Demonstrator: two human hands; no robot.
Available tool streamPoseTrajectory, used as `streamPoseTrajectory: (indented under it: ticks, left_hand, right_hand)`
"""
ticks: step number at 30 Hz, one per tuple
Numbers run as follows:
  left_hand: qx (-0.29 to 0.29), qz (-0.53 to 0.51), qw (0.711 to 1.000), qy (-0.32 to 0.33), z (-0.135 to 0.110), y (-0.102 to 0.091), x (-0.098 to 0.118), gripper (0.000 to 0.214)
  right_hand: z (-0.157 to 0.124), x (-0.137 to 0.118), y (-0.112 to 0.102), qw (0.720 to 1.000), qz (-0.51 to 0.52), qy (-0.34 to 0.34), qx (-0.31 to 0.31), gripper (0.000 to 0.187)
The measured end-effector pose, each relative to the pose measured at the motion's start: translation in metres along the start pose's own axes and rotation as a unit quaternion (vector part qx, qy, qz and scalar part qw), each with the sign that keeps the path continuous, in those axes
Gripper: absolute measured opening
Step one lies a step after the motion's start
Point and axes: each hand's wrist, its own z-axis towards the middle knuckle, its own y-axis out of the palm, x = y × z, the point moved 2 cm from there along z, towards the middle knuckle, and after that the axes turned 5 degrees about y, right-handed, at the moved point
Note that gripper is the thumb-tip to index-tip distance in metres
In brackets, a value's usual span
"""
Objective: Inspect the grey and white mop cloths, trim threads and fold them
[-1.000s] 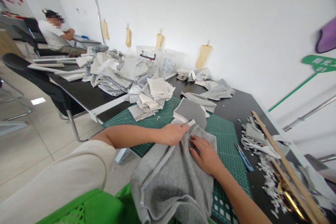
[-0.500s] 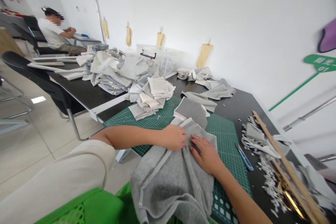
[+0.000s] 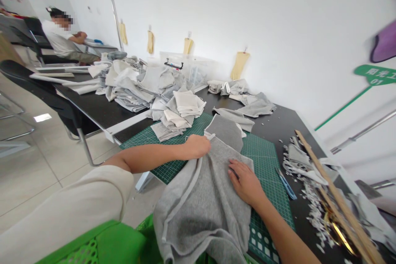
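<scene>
A large piece of grey knit fabric (image 3: 210, 198) lies across the green cutting mat (image 3: 262, 161) and hangs over the table's near edge. My left hand (image 3: 198, 146) is closed on the fabric's upper left edge, near a pale seam; its fingertips are partly hidden. Flat on the right part of the cloth rests my right hand (image 3: 246, 179), fingers stretched out. Just beyond the grey fabric, a darker grey cut piece (image 3: 225, 130) with pale edges lies on the mat, partly covered by it.
Folded fabric pieces (image 3: 185, 107) are heaped at the left. On the right lie a blue-handled cutter (image 3: 287, 185), a wooden strip (image 3: 328, 185), gold-coloured scissors (image 3: 340, 235) and fabric scraps (image 3: 315, 210). A clear plastic box (image 3: 192, 68) stands by the wall. A person (image 3: 60, 37) sits far left.
My left hand has moved left and away from me to the fabric's upper left edge, and the bunched cloth has spread flatter. The right hand has shifted slightly right.
</scene>
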Motion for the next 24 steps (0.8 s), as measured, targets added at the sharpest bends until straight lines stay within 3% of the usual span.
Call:
streamPoseTrajectory:
  ticks: [4,7,10,12,17,24]
  left_hand:
    - [0.021,0.002,0.998,-0.058,0.008,-0.001,-0.011,0.047]
    - [0.011,-0.004,0.996,-0.083,0.013,-0.001,-0.018,0.053]
    - [-0.021,-0.018,0.995,-0.091,0.019,-0.002,-0.022,0.045]
    - [-0.041,-0.03,0.994,-0.092,0.022,-0.003,-0.024,0.04]
    - [-0.065,-0.069,0.99,-0.102,0.027,-0.004,-0.029,0.038]
    - [-0.055,-0.138,0.981,-0.128,0.027,-0.002,-0.038,0.028]
  right_hand:
    - [-0.006,0.01,-0.008,0.994,-0.049,0.057,0.074,0.035]
    - [-0.011,0.023,-0.021,0.969,-0.109,0.189,0.112,0.042]
    - [-0.015,0.04,-0.028,0.934,-0.104,0.34,0.024,0.062]
    - [-0.016,0.049,-0.029,0.919,-0.072,0.383,-0.053,0.067]
    - [-0.01,0.051,-0.028,0.919,-0.05,0.376,-0.108,0.063]
    - [-0.003,0.036,-0.018,0.928,-0.039,0.352,-0.112,0.05]
